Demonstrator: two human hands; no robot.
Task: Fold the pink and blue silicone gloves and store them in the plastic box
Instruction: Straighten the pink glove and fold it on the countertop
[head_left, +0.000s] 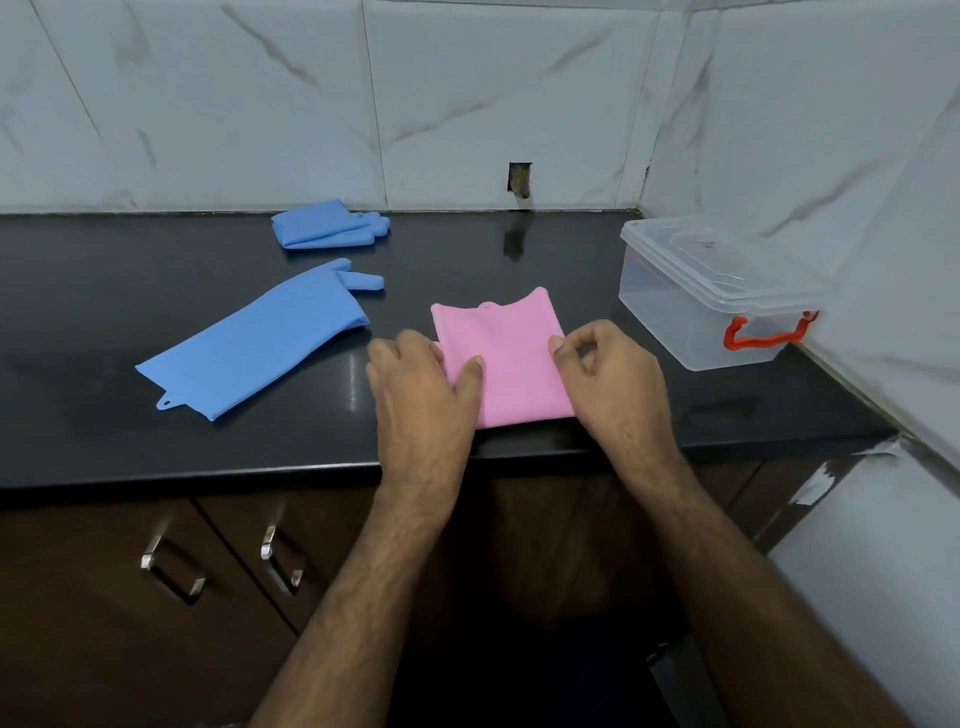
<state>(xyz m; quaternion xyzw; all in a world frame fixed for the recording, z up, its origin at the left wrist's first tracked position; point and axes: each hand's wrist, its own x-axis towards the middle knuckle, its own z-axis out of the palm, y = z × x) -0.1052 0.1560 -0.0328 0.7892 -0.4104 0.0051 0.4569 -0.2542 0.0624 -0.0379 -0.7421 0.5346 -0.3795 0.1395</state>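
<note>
A folded pink glove (506, 353) lies near the front edge of the black counter (156, 441). My left hand (421, 395) holds its left edge, thumb on top and fingers curled at the side. My right hand (610, 374) pinches its right edge between thumb and fingertips. One blue glove (260, 345) lies flat and unfolded to the left. A second blue glove (327, 224) sits folded at the back near the wall. The clear plastic box (711, 296), lid on, with a red handle, stands to the right.
Marble-tiled walls close the back and the right side, with a small hole (519, 179) in the back wall. Brown cabinet doors with metal handles (171, 569) are below the counter.
</note>
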